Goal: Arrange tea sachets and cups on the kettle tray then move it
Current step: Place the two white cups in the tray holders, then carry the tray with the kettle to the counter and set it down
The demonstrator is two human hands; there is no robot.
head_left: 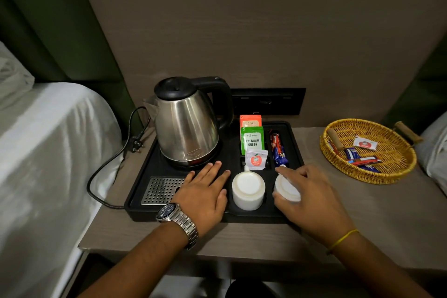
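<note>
The bedside table [242, 237] bears a black tray [135, 201] (kettle-laden) and wicker basket [367, 174].

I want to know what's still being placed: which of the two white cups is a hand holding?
The right-hand cup, gripped by the right hand. The other cup stands upside down, untouched, beside the flat left hand.
</note>
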